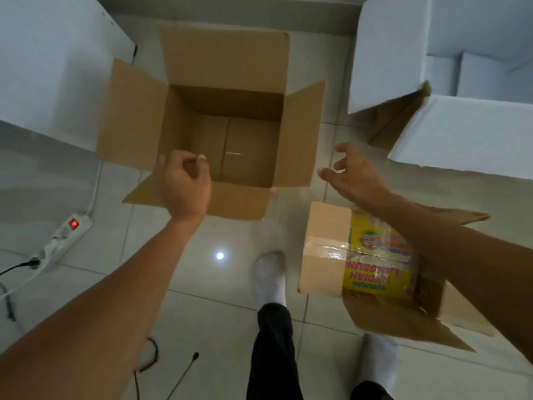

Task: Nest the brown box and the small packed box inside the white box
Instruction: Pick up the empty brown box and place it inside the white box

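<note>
The brown box (pixel 222 122) stands open in the upper middle of the frame, all four flaps splayed out, its inside bare. At lower right the small packed box (pixel 357 255) lies on the tiled floor (pixel 219 284), taped, with a yellow printed side. The white box (pixel 450 90) fills the upper right, seemingly open. The left hand (pixel 184 183) is loosely curled over the brown box's near flap, gripping nothing; the right hand (pixel 352 171) hovers with fingers spread, empty.

Pale tiled floor (pixel 219 284) is carrying the open brown box (pixel 222 125); the small packed box (pixel 360 255) is lying nearby; white box (pixel 461 82), power strip (pixel 67 235) and socked feet (pixel 269 275) are resting there too.
</note>
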The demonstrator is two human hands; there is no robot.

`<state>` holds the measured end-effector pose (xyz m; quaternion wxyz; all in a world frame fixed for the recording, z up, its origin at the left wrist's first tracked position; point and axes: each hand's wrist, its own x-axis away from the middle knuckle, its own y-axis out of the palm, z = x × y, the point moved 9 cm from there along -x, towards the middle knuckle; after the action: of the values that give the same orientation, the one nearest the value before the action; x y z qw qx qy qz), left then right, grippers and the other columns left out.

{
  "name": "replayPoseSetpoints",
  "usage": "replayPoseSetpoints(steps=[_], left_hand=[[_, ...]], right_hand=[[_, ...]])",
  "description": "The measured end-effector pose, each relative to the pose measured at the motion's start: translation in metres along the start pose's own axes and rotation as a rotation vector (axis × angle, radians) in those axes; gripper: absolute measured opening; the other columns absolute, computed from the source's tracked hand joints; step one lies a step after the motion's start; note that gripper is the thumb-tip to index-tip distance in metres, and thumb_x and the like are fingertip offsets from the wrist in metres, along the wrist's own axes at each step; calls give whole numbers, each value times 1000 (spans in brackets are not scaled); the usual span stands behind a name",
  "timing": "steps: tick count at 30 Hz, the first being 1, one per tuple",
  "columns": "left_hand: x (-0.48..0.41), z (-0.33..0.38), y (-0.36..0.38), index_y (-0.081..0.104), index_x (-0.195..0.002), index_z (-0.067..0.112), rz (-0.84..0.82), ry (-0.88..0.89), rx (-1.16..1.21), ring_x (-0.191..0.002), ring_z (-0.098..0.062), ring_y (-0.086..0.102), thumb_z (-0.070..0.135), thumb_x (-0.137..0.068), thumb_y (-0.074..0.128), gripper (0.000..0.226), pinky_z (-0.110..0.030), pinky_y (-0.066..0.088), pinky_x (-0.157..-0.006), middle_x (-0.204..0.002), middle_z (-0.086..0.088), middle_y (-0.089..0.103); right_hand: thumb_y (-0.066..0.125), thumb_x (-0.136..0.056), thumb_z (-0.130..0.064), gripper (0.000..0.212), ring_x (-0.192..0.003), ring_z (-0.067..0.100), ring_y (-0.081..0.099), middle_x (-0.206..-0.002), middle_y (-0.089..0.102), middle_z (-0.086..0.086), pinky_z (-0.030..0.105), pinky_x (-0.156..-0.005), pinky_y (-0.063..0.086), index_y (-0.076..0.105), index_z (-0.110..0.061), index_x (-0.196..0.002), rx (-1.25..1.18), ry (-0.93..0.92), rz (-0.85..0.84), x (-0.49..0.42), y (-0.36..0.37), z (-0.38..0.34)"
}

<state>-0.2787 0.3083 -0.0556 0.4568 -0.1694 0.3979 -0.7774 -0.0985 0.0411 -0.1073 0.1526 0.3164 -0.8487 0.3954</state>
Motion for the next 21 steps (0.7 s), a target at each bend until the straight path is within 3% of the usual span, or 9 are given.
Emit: replayPoseSetpoints(steps=[3, 8, 10, 12, 14, 17, 19, 21], left_hand=[[-50, -41, -11, 57, -108, 11, 42, -99, -207, -110, -33, 51, 30, -75, 63, 38, -39, 36, -92, -114, -15, 59], [-118, -119, -26, 31, -137, 10, 39, -371, -426, -137, -35, 25, 42, -65, 68, 87, -48, 25, -109, -148, -19, 29], [-132, -153, -28, 17, -144, 16, 28, -576, -375, -142, -30, 13, 52, -61, 72, 106, -48, 16, -114, -155, -16, 15], [-138, -181, -29, 9, -147, 19, 48, -798, -200, -138, -25, 22, 57, -55, 75, 119, -45, 20, -113, -153, -11, 19], [-142, -200, -19, 13, -146, 19, -25, -910, -45, -123, -21, 37, 51, -62, 74, 109, -32, 31, -103, -147, -5, 31], [-148, -209, -12, 48, -125, 17, 7, -915, 156, -97, -18, 53, 41, -60, 77, 76, -24, 40, -80, -123, -2, 55], [-150, -201, -20, 64, -101, 17, 40, -810, 77, -82, -19, 59, 41, -56, 75, 52, -23, 45, -73, -106, -4, 67], [-154, -188, -28, 67, -90, 18, 10, -615, -143, -81, -26, 63, 45, -59, 68, 41, -33, 51, -81, -98, -7, 70]], right_hand=[[65, -83, -33, 66, -109, 32, 56, -118, 57, 14, 40, -89, 48, 32, -15, -137, -64, 117, 102, -29, 10, -7], [66, -83, -28, 63, -94, 22, 59, -115, 59, 10, 26, -67, 47, 34, -18, -136, -215, 225, 226, -57, 25, -14], [67, -83, -27, 59, -96, 19, 59, -123, 58, 8, 30, -74, 52, 37, -18, -133, -247, 218, 232, -63, 33, -18], [67, -83, -28, 56, -101, 19, 58, -128, 57, 7, 35, -85, 53, 41, -16, -132, -240, 200, 231, -67, 40, -24], [66, -84, -29, 51, -102, 21, 59, -126, 59, 7, 40, -88, 54, 47, -14, -129, -234, 201, 206, -70, 46, -27], [64, -86, -31, 44, -98, 24, 63, -121, 63, 9, 46, -85, 56, 53, -11, -124, -244, 257, 156, -74, 56, -29], [63, -87, -29, 41, -98, 29, 64, -117, 63, 11, 46, -80, 57, 54, -10, -122, -240, 299, 125, -76, 62, -30], [59, -89, -26, 30, -96, 31, 64, -112, 63, 11, 38, -67, 59, 54, -10, -114, -246, 321, 93, -77, 68, -32]])
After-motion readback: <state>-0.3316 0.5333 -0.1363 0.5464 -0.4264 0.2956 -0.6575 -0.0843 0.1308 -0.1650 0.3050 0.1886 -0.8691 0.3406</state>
